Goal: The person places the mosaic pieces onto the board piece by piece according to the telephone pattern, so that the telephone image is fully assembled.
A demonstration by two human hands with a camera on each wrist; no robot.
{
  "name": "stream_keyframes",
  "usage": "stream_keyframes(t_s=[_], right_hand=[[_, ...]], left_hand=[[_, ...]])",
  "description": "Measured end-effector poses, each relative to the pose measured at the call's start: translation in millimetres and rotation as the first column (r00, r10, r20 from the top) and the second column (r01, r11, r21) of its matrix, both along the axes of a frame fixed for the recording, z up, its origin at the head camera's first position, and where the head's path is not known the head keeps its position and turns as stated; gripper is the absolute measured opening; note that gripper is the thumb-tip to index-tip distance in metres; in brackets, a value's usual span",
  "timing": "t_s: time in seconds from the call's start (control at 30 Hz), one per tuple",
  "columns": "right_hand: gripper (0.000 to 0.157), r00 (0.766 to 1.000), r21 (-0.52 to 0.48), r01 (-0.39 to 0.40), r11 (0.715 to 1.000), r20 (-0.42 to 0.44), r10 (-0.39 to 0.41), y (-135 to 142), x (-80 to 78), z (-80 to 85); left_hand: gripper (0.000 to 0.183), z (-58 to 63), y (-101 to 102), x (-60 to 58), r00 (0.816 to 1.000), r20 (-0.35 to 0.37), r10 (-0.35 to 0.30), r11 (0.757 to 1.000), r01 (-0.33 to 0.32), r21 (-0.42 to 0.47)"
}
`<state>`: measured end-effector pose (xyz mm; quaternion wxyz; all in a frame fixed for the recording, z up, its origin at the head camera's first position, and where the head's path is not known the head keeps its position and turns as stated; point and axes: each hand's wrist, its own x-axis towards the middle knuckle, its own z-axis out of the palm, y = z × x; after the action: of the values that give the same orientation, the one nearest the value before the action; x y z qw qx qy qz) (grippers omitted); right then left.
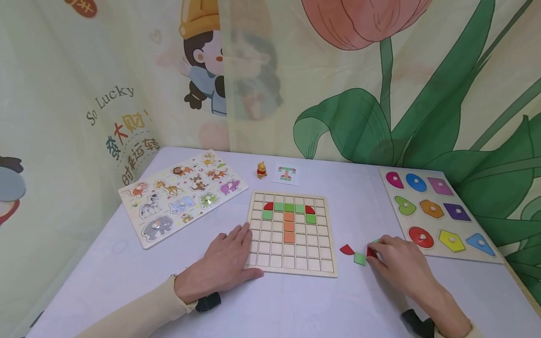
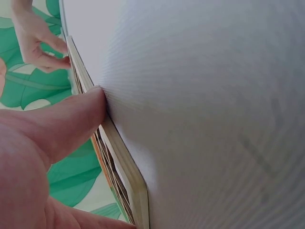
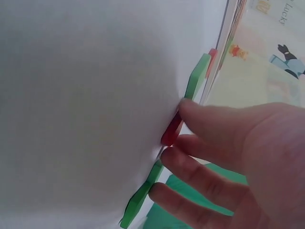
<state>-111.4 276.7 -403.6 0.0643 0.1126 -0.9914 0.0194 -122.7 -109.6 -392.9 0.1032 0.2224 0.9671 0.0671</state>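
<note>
A wooden grid board (image 1: 276, 261) lies in the middle of the table, with red quarter-round, green square and orange square pieces set in its upper cells. My left hand (image 1: 226, 260) rests at the board's left side, fingers extended, and its thumb (image 2: 83, 117) touches the front edge. To the right of the board, my right hand (image 1: 399, 263) pinches a red quarter-round piece (image 3: 172, 131) low at the tabletop. Beside it lie another red quarter-round piece (image 1: 347, 249) and a green square (image 1: 360, 258). More green pieces (image 3: 138, 202) are partly hidden by the right fingers.
An animal knob puzzle (image 1: 194, 188) lies at the left, and a shape knob puzzle (image 1: 407, 188) at the right. Behind the board are a small bear figurine (image 1: 261, 170) and a pattern card (image 1: 287, 174). A printed curtain (image 1: 270, 131) hangs along the table's back edge.
</note>
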Motion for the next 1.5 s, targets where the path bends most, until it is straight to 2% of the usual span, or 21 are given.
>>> stream_keyframes(t_s=[0.47, 0.73, 0.9, 1.03, 1.3, 1.5], right_hand=[[0.036, 1.0, 0.021, 0.001, 1.0, -0.018, 0.0, -3.6, 2.2, -2.5], [0.036, 0.998, 0.021, -0.049, 0.999, -0.04, 0.049, -8.4, -4.1, 10.0], [0.034, 0.994, 0.016, -0.089, 0.996, -0.058, 0.089, -29.5, -12.8, 21.6], [0.034, 0.987, 0.023, -0.141, 0.99, -0.068, 0.142, -52.5, -21.3, 24.9], [0.023, 0.957, 0.05, -0.27, 0.962, -0.094, 0.273, -93.2, -38.2, 18.7], [0.017, 0.944, 0.042, -0.316, 0.948, -0.085, 0.319, -116.0, -47.5, 14.5]], left_hand=[[0.097, -0.1, -0.6, 0.2, 1.0, -0.002, -0.001, 1.0, 0.001, 0.008], [0.096, 0.1, -1.5, 0.4, 1.0, -0.001, -0.004, 1.0, 0.004, 0.014], [0.096, 0.3, -1.4, 0.7, 1.0, 0.007, -0.003, 1.0, 0.003, 0.02], [0.096, 0.1, -1.0, 0.8, 1.0, 0.009, -0.002, 1.0, 0.002, 0.019], [0.097, -0.9, -0.4, 0.9, 1.0, 0.01, -0.003, 1.0, 0.003, 0.007], [0.097, 0.1, -0.3, 1.0, 1.0, 0.002, -0.002, 1.0, 0.002, 0.004]])
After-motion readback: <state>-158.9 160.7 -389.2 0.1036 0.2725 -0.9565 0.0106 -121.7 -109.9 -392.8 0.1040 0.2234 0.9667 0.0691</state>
